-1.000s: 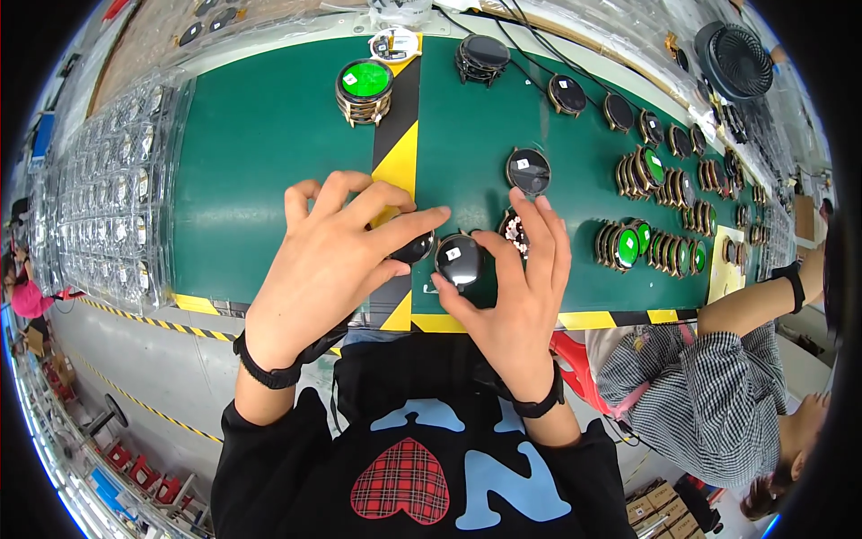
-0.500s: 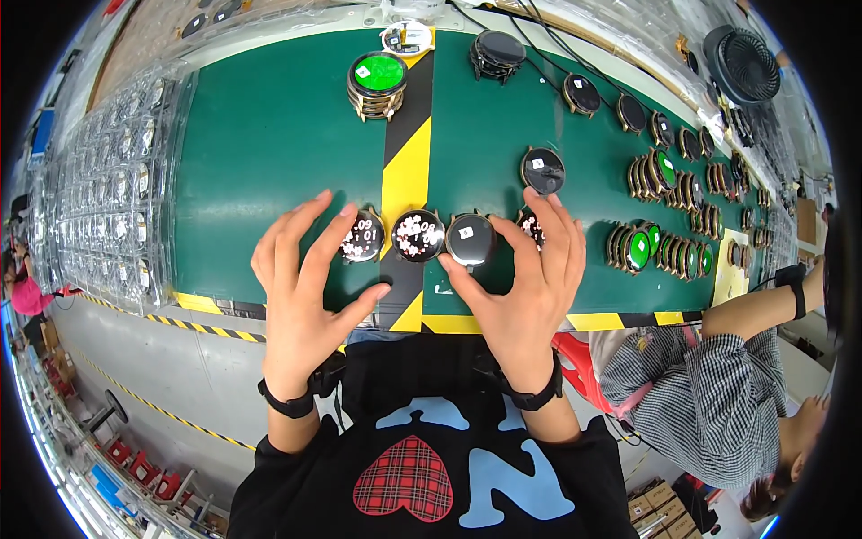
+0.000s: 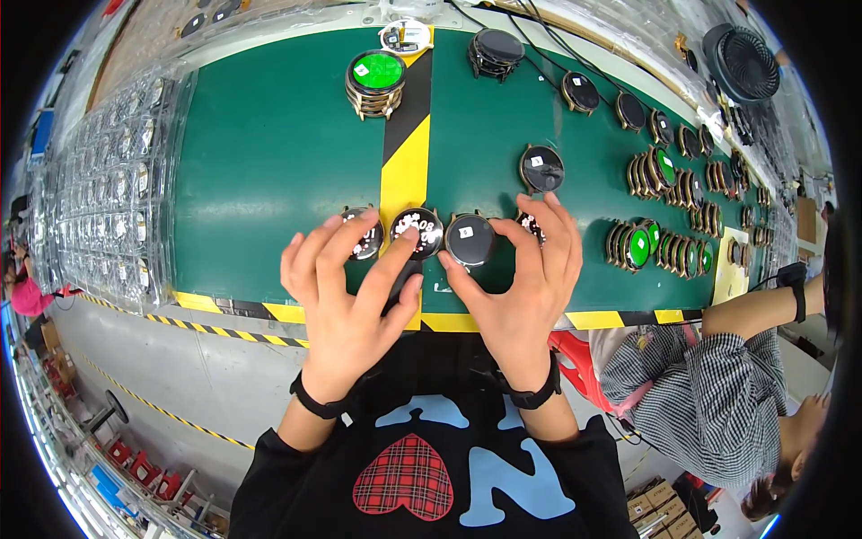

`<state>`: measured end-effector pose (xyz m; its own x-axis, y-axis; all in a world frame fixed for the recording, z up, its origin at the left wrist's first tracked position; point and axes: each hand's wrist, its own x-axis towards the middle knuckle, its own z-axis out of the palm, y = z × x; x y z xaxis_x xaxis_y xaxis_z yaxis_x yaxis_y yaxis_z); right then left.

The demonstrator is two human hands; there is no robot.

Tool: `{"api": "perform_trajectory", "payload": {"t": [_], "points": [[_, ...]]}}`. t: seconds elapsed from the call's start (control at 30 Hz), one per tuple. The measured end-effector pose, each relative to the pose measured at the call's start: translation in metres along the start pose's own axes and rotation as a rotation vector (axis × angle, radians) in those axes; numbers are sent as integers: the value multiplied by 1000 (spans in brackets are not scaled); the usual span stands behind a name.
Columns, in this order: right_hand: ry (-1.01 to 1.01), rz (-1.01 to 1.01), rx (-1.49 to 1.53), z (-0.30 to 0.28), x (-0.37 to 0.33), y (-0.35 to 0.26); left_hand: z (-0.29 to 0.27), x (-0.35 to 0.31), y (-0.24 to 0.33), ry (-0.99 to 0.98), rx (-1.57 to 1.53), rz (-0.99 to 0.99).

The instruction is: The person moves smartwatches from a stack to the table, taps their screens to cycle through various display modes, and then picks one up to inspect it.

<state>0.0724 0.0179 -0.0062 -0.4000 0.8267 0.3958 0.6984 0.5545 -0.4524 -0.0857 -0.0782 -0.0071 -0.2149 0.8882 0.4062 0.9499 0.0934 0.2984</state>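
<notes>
A row of round watch heads lies on the green mat in front of me. My left hand has its fingers spread, the index fingertip on the lit flower-patterned watch. Its other fingers reach over another lit watch, partly covering it. My right hand grips a dark-screened watch with a small white sticker, thumb at its lower left and index finger at its right edge. A further lit watch lies mostly hidden beneath the right fingers. Just beyond them sits another stickered watch.
A green-screened watch stack and a dark stack stand at the back. Many watches, including a row, fill the right side. Clear plastic trays line the left. A co-worker's arm reaches in at right.
My left hand has moved right, from beside the leftmost lit watch to the neighbouring one, its index finger now on that screen. My right hand stays nearly still around the dark watch.
</notes>
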Motion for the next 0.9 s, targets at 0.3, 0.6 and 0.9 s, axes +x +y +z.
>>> {"api": "perform_trajectory", "payload": {"t": [0.3,0.6,0.9], "points": [[20,21,10,1,-2,2,7,-3,4,54,8,-35],[2,24,23,2,1,0,9,-2,3,51,-12,-51],[-56,39,71,2,1,2,11,-2,3,51,-13,-48]]}}
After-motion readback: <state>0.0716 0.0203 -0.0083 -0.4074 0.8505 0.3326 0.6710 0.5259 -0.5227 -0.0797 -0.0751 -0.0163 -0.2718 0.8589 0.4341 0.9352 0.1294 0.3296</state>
